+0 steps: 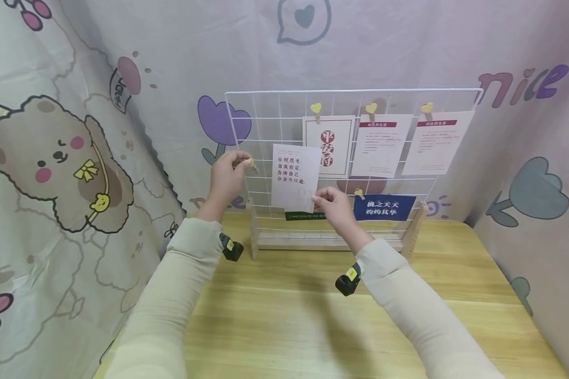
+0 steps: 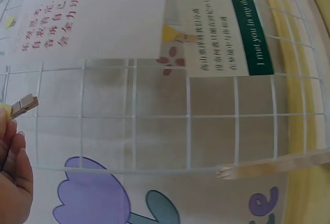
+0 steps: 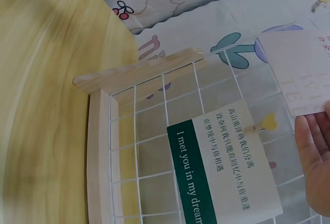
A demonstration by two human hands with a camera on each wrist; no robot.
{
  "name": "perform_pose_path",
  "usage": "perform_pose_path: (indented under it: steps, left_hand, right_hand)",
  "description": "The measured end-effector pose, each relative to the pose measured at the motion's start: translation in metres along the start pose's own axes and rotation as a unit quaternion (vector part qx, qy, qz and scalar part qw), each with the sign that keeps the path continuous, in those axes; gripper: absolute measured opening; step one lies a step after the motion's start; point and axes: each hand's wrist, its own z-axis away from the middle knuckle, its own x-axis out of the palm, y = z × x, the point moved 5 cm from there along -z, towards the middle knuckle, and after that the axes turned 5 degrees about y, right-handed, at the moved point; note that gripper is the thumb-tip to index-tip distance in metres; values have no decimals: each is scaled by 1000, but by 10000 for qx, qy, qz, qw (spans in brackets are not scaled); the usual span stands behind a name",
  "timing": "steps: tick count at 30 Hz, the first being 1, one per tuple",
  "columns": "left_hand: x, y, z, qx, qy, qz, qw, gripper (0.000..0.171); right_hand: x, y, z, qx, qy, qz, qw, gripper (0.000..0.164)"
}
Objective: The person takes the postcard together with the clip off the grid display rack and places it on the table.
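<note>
My left hand [image 1: 227, 176] pinches a small wooden clothespin [image 2: 25, 105] with a yellow top, near the left side of the white wire grid [image 1: 261, 118]. With thumb and fingertips my right hand [image 1: 334, 208] holds a pale pink card [image 1: 291, 176] with dark red writing by its lower right corner. That card stands in front of the grid, overlapping a cream card with red characters [image 1: 343, 158] behind it in the head view. Below it, a green and white card [image 3: 221, 167] hangs from a yellow heart clothespin [image 3: 265, 123]; the pink card mostly hides it in the head view.
Two white cards with red headings [image 1: 381, 147] hang at the grid's upper right under yellow heart clips [image 1: 371, 108]. A blue card [image 1: 384, 208] is clipped lower right. Wooden feet hold the grid on the wooden table [image 1: 275, 310]; a printed curtain [image 1: 170, 63] surrounds it.
</note>
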Motion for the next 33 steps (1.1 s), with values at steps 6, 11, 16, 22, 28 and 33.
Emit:
perform_pose_path:
  steps: [6,11,16,22,28,33]
  left_hand:
    - [3,-15,14,-172,-93,103,9998,15]
    - [7,-32,27,-543,-294,165,9980,16]
    - [8,-45,37,-711,-433,168,9964,17]
    - [6,-56,50,-776,-464,143,9958,15]
    - [7,-68,64,-968,-546,97,9938,18]
    - [8,-78,75,-1142,-578,122,9917,18]
  right_hand:
    - [-5,11,8,82,13,33,10000,14]
    - [-9,20,14,147,87,-2,9999,14]
    - [-15,27,20,193,212,-62,9996,13]
    - [-23,36,28,223,304,-232,9990,14]
    - [-32,47,35,360,386,-295,9982,14]
    - [-40,53,40,361,482,-387,9974,14]
